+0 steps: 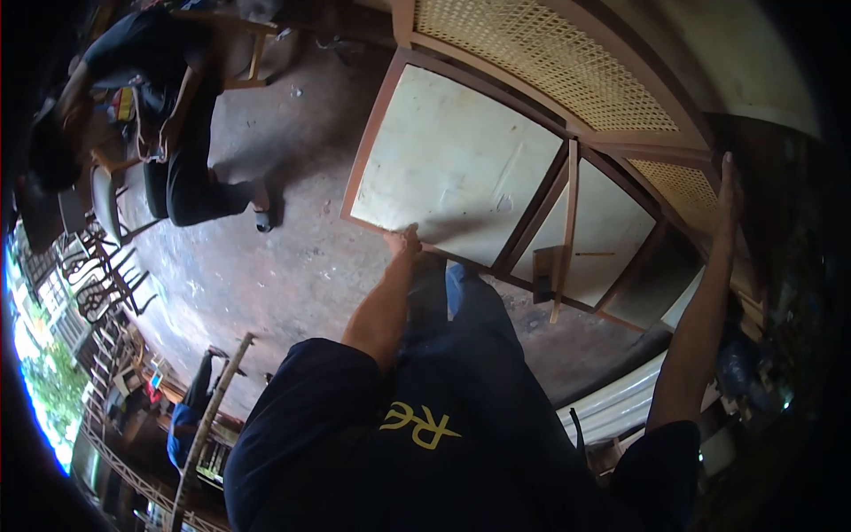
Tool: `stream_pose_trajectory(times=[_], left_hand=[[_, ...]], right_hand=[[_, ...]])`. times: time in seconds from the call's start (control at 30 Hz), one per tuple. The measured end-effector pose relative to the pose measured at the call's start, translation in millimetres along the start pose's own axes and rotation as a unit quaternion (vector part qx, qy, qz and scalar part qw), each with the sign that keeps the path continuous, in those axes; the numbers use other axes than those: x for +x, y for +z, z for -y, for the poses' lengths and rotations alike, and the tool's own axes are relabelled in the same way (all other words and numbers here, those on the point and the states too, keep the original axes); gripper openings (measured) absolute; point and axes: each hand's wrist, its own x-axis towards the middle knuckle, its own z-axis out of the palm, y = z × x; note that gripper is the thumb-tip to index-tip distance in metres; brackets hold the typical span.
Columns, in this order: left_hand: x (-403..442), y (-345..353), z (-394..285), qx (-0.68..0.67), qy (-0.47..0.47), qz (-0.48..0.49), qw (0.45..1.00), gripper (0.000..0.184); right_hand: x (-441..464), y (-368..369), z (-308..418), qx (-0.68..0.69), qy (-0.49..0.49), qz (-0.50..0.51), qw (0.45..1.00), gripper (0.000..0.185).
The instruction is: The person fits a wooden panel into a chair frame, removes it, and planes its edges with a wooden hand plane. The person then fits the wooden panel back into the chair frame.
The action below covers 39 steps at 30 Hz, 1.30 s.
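Note:
A wooden furniture frame (350,191) with pale board panels (461,160) stretches out in front of me. Along its far side rises a back with woven cane panels (541,58). My left hand (404,239) is closed round the near wooden edge, by the corner of the large pale panel. At the right end, my right hand (729,191) grips the upright edge of the cane-panelled back, its fingers partly hidden. A narrow wooden strip (567,230) crosses the smaller board, where a thin pencil-like stick (594,254) lies.
Another person (177,115) bends over a chair at the upper left. Several dark chair frames (106,270) stand at the left. A wooden pole (213,408) rises at the lower left, with a person in blue (184,426) behind it. White lengths (620,408) lie at my right.

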Motion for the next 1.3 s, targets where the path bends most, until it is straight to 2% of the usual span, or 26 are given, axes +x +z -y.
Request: stream_pose_trajectory(times=[0.03,0.1,0.13,0.2,0.27,0.3,0.33,0.4,0.5,0.57,0.6,0.63,0.67,0.73,0.77,0.8,0.97,1.1,1.2,1.3], left_hand=[[9.0,-0.7,12.6,0.021,0.023,0.005,0.999,0.049],[15.0,1.4,20.9,0.023,0.006,-0.033,0.999,0.061],[14.1,2.4,16.5,0.024,-0.002,-0.051,0.998,0.068],[8.1,-1.4,10.0,0.002,-0.033,-0.013,0.999,0.069],[7.6,-2.8,0.8,0.006,-0.056,0.015,0.998,0.071],[7.2,-0.9,-9.5,-0.013,-0.101,0.0,0.995,0.071],[6.7,1.0,-19.9,-0.033,-0.145,-0.017,0.989,0.072],[-9.4,7.1,-72.0,-0.122,-0.297,-0.103,0.941,0.072],[-5.0,7.2,-60.3,-0.122,-0.281,-0.105,0.946,0.075],[24.3,2.6,-4.4,0.002,-0.229,-0.051,0.972,0.078],[24.1,0.1,-4.8,0.147,-0.201,0.011,0.968,0.079],[23.3,-2.4,-6.6,0.289,-0.161,0.063,0.942,0.079],[5.6,-3.2,-42.1,0.496,-0.108,0.148,0.848,0.079],[-4.7,-0.4,-65.9,0.671,-0.037,0.215,0.709,0.076],[-9.7,1.4,-75.4,0.709,-0.01,0.232,0.666,0.075],[-10.9,2.6,-77.0,0.72,-0.003,0.235,0.654,0.074],[-17.7,0.0,-81.6,0.69,-0.027,0.188,0.699,0.071],[-15.6,-3.8,-76.4,0.688,-0.012,0.172,0.705,0.069],[-5.6,-6.1,-70.3,0.678,-0.038,0.198,0.707,0.069],[-8.2,-5.8,-58.8,0.668,-0.006,0.164,0.726,0.069]], right_hand=[[0.5,0.9,0.6,-0.01,0.015,-0.009,1.0,0.061],[2.5,3.5,-0.2,-0.029,0.045,-0.023,0.998,0.06],[2.8,3.5,-4.1,-0.047,0.015,-0.014,0.999,0.058],[3.3,-0.7,-14.7,-0.088,-0.043,0.001,0.995,0.054],[6.0,-0.5,-34.6,-0.109,-0.159,-0.011,0.981,0.049],[6.9,-0.9,-42.7,-0.118,-0.217,-0.015,0.969,0.047],[5.0,-2.3,-40.2,-0.112,-0.194,-0.011,0.975,0.045],[-1.3,-1.0,-16.9,-0.098,-0.148,-0.002,0.984,0.043],[-4.1,1.5,-5.5,-0.088,-0.07,-0.011,0.994,0.043],[-2.4,0.1,-11.0,-0.075,-0.085,-0.011,0.993,0.046],[-2.4,0.8,-13.4,-0.068,-0.093,-0.009,0.993,0.047],[-3.6,1.6,-8.5,-0.065,-0.073,-0.011,0.995,0.049],[-5.6,1.8,2.4,-0.061,-0.052,-0.015,0.997,0.051],[-7.9,1.6,10.3,-0.055,-0.023,-0.017,0.998,0.054],[-7.8,1.4,9.8,-0.052,-0.016,-0.015,0.998,0.055],[-7.7,0.8,8.5,-0.048,-0.009,-0.012,0.999,0.056],[-5.1,4.0,3.7,-0.039,0.009,-0.029,0.999,0.055],[-5.3,2.4,5.6,-0.035,0.015,-0.021,0.999,0.053],[-8.8,4.2,14.2,-0.047,0.019,-0.036,0.998,0.053],[-9.0,1.3,14.7,-0.043,-0.011,-0.021,0.999,0.052]])
